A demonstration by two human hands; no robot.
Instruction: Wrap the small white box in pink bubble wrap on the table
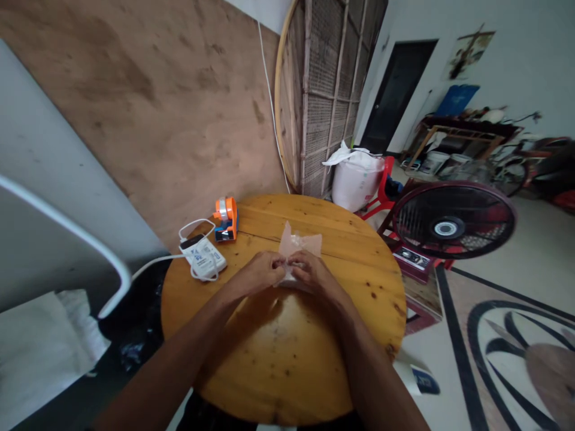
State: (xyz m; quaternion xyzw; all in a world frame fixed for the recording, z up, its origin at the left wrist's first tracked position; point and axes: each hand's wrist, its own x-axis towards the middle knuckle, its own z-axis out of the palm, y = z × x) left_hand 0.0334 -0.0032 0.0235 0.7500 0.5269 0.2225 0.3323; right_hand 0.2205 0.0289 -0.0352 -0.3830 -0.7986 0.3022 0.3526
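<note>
Both forearms come in from the near edge and meet over the middle of the round wooden surface [359, 281]. Between them sits a small clear plastic bag [300, 244] — its lower part is pinched in the grip, its open top sticks up beyond the fingertips, away from the person. The left hand [259, 274] and the right hand [312, 272] are both closed on the bag, fingertips almost touching each other. Off to the left on the surface lies a white power bank [203, 257] with its cable looped around it, and just beyond that an orange tape dispenser [226, 218]. To the right, well apart — a dark floor fan [453, 224] stands on the floor.
</note>
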